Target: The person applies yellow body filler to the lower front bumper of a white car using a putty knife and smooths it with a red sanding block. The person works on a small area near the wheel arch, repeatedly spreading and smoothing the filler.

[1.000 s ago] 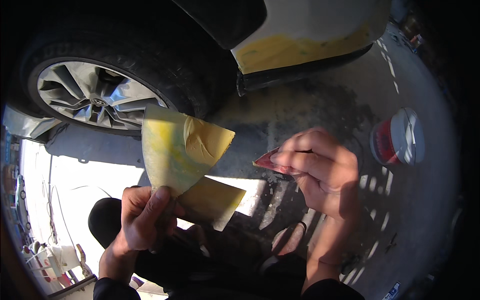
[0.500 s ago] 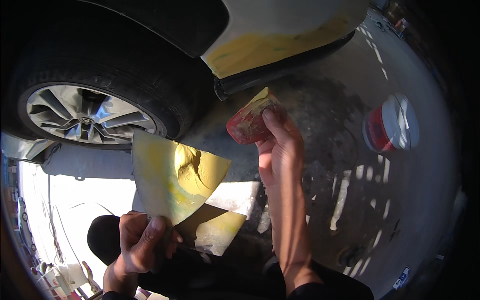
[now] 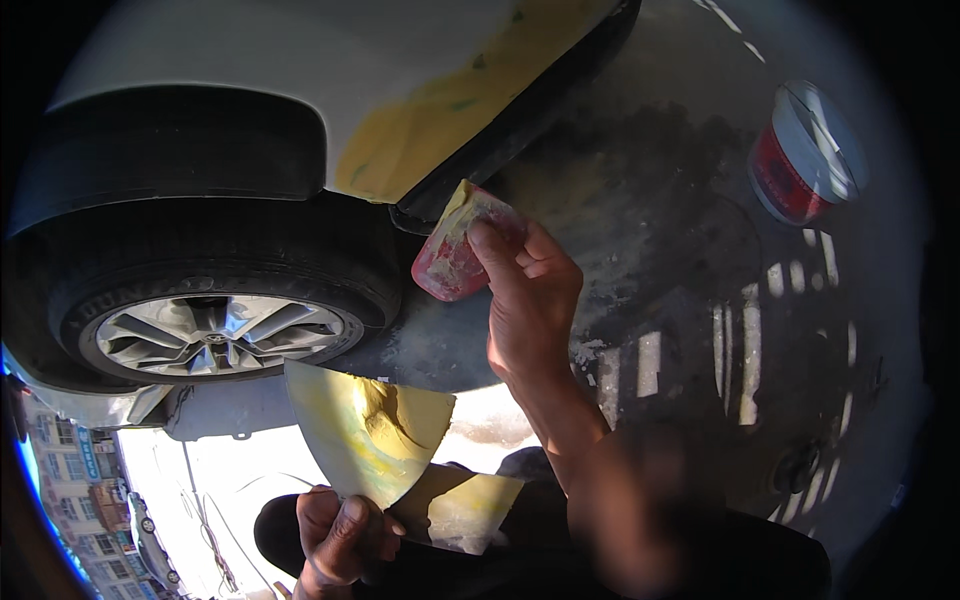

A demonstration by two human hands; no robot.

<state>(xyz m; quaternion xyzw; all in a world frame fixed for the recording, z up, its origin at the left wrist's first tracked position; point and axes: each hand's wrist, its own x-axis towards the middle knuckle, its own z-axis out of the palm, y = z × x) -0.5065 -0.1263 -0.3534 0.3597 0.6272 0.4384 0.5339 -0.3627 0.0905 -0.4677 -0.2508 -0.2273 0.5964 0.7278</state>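
My left hand (image 3: 345,530) grips a fan-shaped metal putty knife (image 3: 340,430) by its narrow lower end. A mound of yellow body filler (image 3: 385,415) sits on the blade's right part. Under it, to the right, a second pale blade (image 3: 475,510) with yellow stains shows; its lower end is hidden near the same hand. My right hand (image 3: 530,290) pinches a red plastic spreader (image 3: 450,265), thumb on top, with yellow filler along its upper edge. The spreader is held just in front of the car's lower panel (image 3: 400,150), which carries a yellow filler patch; whether they touch I cannot tell.
A car wheel (image 3: 215,340) with a silver rim stands at the left, under a black arch trim (image 3: 180,140). Black trim (image 3: 530,120) borders the panel's lower edge. On the grey floor (image 3: 660,230) at the right stands a red and white bucket (image 3: 800,160).
The view has shifted, so the car and wheel show more fully. My right hand has brought the red spreader closer to the panel's lower corner. Both hands keep their holds.
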